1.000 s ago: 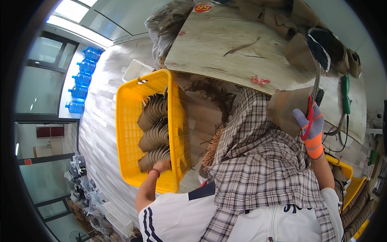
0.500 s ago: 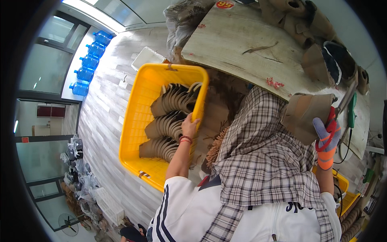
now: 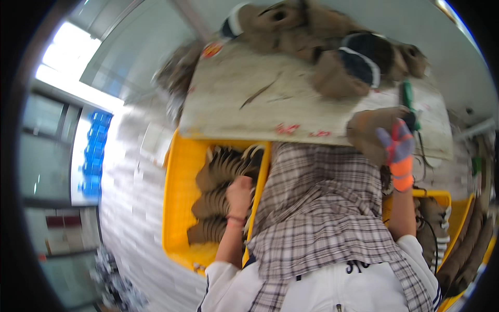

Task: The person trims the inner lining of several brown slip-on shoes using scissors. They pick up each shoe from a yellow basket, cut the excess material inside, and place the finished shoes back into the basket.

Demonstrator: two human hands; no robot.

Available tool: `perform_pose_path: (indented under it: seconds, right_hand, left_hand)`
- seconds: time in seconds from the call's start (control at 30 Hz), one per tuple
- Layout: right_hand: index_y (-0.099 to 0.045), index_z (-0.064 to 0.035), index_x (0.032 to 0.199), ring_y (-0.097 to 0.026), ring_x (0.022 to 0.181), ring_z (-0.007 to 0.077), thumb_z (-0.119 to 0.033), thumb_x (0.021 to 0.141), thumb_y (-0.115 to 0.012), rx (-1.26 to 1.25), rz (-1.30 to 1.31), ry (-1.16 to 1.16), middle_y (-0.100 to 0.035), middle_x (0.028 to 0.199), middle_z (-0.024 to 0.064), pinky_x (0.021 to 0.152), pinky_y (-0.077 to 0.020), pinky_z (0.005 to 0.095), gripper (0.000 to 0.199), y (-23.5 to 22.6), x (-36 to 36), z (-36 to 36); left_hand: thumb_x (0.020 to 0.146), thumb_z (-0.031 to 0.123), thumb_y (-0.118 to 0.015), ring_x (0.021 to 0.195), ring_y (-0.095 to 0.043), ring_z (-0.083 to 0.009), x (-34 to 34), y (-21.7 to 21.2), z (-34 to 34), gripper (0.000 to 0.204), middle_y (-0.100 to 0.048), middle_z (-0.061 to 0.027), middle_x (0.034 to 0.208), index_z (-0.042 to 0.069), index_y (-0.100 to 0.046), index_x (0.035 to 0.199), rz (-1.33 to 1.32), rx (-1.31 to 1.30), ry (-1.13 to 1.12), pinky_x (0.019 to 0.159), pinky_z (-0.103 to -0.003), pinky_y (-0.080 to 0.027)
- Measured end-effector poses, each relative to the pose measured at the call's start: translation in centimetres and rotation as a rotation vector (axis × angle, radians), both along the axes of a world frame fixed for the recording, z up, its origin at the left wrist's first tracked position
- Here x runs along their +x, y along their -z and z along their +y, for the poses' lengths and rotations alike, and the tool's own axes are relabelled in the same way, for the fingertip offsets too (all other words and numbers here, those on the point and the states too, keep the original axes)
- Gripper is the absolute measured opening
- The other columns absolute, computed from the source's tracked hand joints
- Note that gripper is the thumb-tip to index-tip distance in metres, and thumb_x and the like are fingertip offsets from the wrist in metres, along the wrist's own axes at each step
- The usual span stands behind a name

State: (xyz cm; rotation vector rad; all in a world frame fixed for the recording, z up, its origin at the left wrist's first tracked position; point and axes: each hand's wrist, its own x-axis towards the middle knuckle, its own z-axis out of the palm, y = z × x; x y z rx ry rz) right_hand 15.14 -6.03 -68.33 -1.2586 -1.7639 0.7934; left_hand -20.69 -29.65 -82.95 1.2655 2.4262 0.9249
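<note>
My right hand [image 3: 397, 143], in a purple and orange glove, is closed around red-handled scissors [image 3: 403, 128] and a brown boot upper [image 3: 366, 134] at the table's front edge. My bare left hand [image 3: 240, 195], with a red band on its wrist, is over the yellow basket [image 3: 171, 208], close to its right rim. Blur hides what its fingers do. Rows of nested brown boot uppers [image 3: 210, 204] lie in that basket, beneath and beside the hand.
The pale worktable [image 3: 228, 114] spans ahead, with a pile of brown boot uppers [image 3: 306, 31] at its back. A green-handled tool [image 3: 407, 94] lies near my right hand. Another yellow basket [image 3: 434, 193] with uppers stands to my right. Blue water bottles [image 3: 95, 151] line the far left.
The view has turned. The yellow basket now sits closer to my apron and against the table's front edge. My left hand was gripping its right rim. My right hand still holds scissors and upper.
</note>
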Motion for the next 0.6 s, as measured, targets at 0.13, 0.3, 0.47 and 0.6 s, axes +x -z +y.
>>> perform_pose_path:
  seconds: [0.13,0.3,0.47,0.6]
  right_hand:
    - [-0.057,-0.0003,0.099,-0.052,0.071,0.0098,-0.014,0.077,-0.071,0.069,0.023,0.126,-0.059,0.075,0.0061,0.063,-0.0435,0.0266,0.030,4.4,-0.5,2.7]
    - [-0.056,0.0017,0.102,-0.057,0.069,0.0148,-0.018,0.076,-0.073,-0.041,0.098,0.128,-0.062,0.077,0.0068,0.065,-0.0454,0.0278,0.037,4.8,-1.2,1.0]
    - [-0.055,0.0018,0.107,-0.057,0.072,0.0142,-0.021,0.076,-0.073,-0.200,0.042,0.096,-0.061,0.080,0.0070,0.065,-0.0459,0.0284,0.042,2.9,-1.3,-0.2]
    - [-0.055,-0.0003,0.109,-0.056,0.074,0.0114,-0.008,0.080,-0.068,-0.003,0.078,0.136,-0.060,0.083,0.0060,0.065,-0.0469,0.0263,0.032,3.1,-1.2,-0.4]
  left_hand:
    - [0.093,0.012,-0.052,0.080,-0.062,-0.0165,0.0,-10.7,9.0,0.017,-0.063,-0.0085,0.087,-0.003,-0.059,0.095,-0.728,0.557,-0.015,0.071,-0.029,-0.051]
    - [0.093,0.021,-0.053,0.114,-0.049,-0.0329,2.8,-9.0,23.5,0.040,-0.053,-0.0205,0.119,-0.011,-0.048,0.116,-1.688,0.289,0.040,0.098,-0.041,-0.040]
    - [0.091,0.026,-0.058,0.115,-0.047,-0.0276,7.2,-6.5,35.5,0.042,-0.052,-0.0134,0.124,-0.004,-0.050,0.119,-1.781,0.345,-0.232,0.102,-0.041,-0.036]
    - [0.090,0.024,-0.059,0.105,-0.054,-0.0218,4.5,-7.1,31.2,0.036,-0.058,-0.0083,0.115,0.000,-0.053,0.117,-1.898,0.537,0.179,0.095,-0.040,-0.041]
